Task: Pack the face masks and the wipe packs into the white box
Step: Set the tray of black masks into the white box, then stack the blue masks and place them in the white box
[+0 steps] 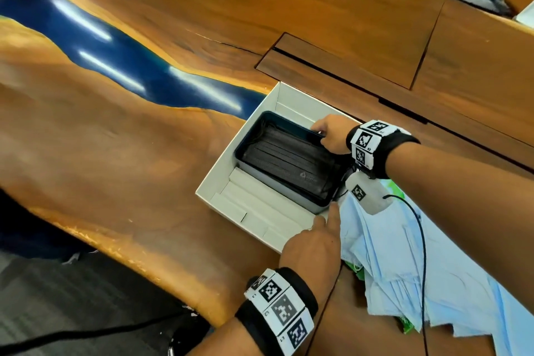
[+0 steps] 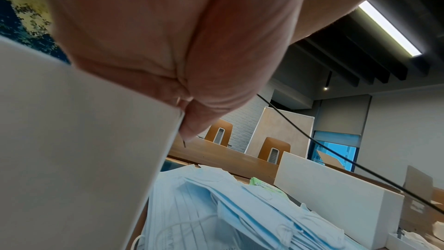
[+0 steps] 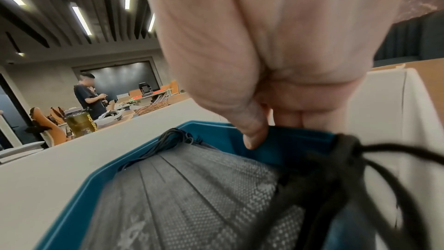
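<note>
An open white box [image 1: 260,211] sits on the wooden table. Inside it lies a dark blue tray [image 1: 289,124] filled with black face masks [image 1: 286,156]. My right hand [image 1: 329,133] pinches the tray's far right rim [image 3: 288,145], thumb inside above the black masks [image 3: 192,187] and fingers outside. My left hand [image 1: 315,246] grips the box's near right corner, with fingers on the white wall [image 2: 84,149]. Light blue face masks [image 1: 404,263] lie heaped to the right of the box, also seen as a blue pile [image 2: 216,206]. Green wipe packs [image 1: 407,325] peek out from under them.
A blue resin strip [image 1: 115,61] runs through the table on the left. A hinged wooden hatch [image 1: 346,61] lies beyond the box. A black cable [image 1: 423,240] crosses the blue masks. Another white box [image 2: 336,193] stands past the pile. A person [image 3: 88,98] stands far off.
</note>
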A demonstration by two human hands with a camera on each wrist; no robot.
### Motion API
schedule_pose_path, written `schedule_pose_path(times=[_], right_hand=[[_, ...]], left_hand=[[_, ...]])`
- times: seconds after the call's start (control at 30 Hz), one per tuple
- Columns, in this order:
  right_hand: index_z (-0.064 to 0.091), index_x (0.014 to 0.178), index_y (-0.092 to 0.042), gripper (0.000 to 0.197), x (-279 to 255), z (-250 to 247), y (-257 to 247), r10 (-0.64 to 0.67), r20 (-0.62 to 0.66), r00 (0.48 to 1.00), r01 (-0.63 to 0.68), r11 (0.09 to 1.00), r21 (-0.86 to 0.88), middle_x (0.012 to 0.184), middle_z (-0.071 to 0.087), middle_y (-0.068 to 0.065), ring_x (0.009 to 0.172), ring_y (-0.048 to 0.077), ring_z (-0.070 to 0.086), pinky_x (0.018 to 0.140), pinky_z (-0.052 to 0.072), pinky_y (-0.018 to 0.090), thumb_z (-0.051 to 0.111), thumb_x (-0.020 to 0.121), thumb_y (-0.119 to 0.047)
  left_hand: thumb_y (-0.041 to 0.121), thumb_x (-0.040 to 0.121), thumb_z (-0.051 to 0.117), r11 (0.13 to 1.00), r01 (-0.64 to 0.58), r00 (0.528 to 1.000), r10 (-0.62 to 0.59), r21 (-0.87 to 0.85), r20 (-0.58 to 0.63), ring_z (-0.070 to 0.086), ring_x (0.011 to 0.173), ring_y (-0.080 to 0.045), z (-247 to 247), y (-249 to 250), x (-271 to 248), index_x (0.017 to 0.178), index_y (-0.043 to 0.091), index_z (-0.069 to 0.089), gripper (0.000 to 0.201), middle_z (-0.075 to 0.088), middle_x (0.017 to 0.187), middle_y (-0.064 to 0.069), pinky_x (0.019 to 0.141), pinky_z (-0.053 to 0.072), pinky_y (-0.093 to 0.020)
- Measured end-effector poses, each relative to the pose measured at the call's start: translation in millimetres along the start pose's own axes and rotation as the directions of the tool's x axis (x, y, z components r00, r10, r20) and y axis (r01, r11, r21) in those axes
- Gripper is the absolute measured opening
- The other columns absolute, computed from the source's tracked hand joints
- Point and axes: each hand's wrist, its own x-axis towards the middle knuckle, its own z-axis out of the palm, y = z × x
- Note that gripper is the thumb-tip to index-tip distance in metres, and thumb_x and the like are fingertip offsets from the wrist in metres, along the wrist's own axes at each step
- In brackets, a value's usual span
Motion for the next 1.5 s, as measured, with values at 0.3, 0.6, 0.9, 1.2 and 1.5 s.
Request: schedule_pose_path(times=[0.3,0.6,0.9,1.2,1.5], right_hand=[[0.053,0.139,-0.016,0.050,10.6,13.8,5.5,0.062,0.055,0.997,-0.064,0.997,0.038,0.135,0.057,0.010,0.124,0.029,0.053,0.097,0.042,0.031,0.045,0.093,0.003],[0.039,0.146,-0.012,0.050,1.3,1.7,4.1,0.059,0.137,0.989,-0.062,0.998,0.024,0.152,0.039,0.010,0.140,0.027,0.036,0.116,0.030,0.038,0.043,0.096,-0.004],[0.028,0.152,-0.020,0.068,-34.1,4.0,10.4,0.017,0.187,0.982,-0.026,0.999,0.047,0.158,0.029,0.002,0.145,0.024,0.027,0.119,0.024,0.039,0.033,0.089,0.006],[0.024,0.153,-0.015,0.058,-58.9,-11.3,15.8,-0.033,-0.031,0.999,0.039,0.982,0.186,0.160,0.024,0.004,0.146,0.021,0.024,0.118,0.024,0.035,0.047,0.100,-0.014],[0.061,0.126,-0.005,0.032,-172.2,-12.9,138.1,0.107,-0.262,0.959,0.017,0.903,0.429,0.131,0.060,0.008,0.120,0.022,0.056,0.095,0.043,0.028,0.057,0.096,-0.014]], left_hand=[[0.013,0.072,0.071,0.999,-0.044,0.999,0.043,-0.019,-0.026,0.064,0.065,-0.022,5.8,-2.5,-0.9,0.153,0.011,0.031,0.090,0.063,0.112,-0.008,0.039,0.016,-0.023],[0.000,0.094,0.039,1.000,-0.009,1.000,0.009,-0.008,0.016,0.061,0.096,-0.038,-1.3,-2.6,-3.3,0.155,0.017,-0.014,0.083,0.038,0.142,-0.017,0.059,0.035,-0.036],[0.001,0.092,0.043,1.000,-0.013,0.999,0.014,-0.021,0.048,0.061,0.097,-0.037,-0.5,-3.2,-5.1,0.156,0.023,-0.011,0.086,0.048,0.130,-0.014,0.070,0.043,-0.039],[0.012,0.099,0.040,0.998,-0.031,0.999,0.029,0.057,0.040,0.060,0.105,-0.036,-0.9,-8.1,-3.6,0.156,0.019,-0.009,0.076,0.049,0.133,-0.015,0.082,0.048,-0.044],[0.040,0.099,0.044,0.963,-0.046,0.963,0.113,0.266,-0.244,0.039,0.124,-0.024,-1.9,31.9,4.3,0.150,0.016,0.023,0.061,0.041,0.138,-0.003,0.093,0.044,-0.037]])
